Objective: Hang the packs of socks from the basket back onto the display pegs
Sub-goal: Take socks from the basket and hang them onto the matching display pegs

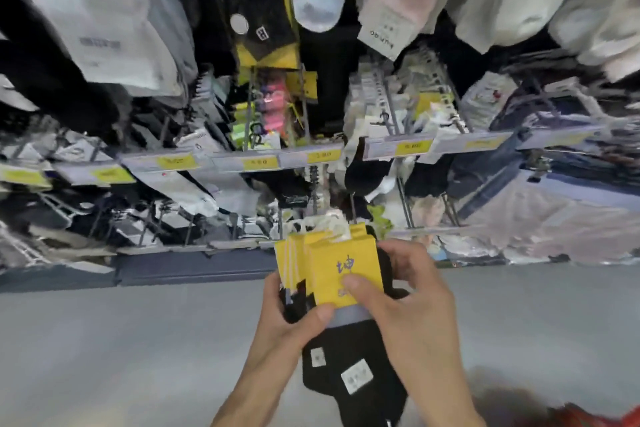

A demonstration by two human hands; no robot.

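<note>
The packs of black socks with yellow card headers (341, 272) sit fanned in a bunch, held up low in front of the shelving, their white plastic hooks (329, 224) just below the lowest row of thin metal display pegs (403, 199). The black sock toes hang down between the wrists, with small white stickers on them. The left hand (294, 317) grips the bunch from the left, its thumb on the lower edge of the front card. The right hand (410, 302) pinches the front pack, thumb pressed on the yellow card and fingers curled behind. Above, more socks in white, black and pink crowd the pegs behind a rail of yellow price labels (414, 148). Below lies grey floor (138, 340). A blurred red shape (595, 418) shows at the lower right corner.
</note>
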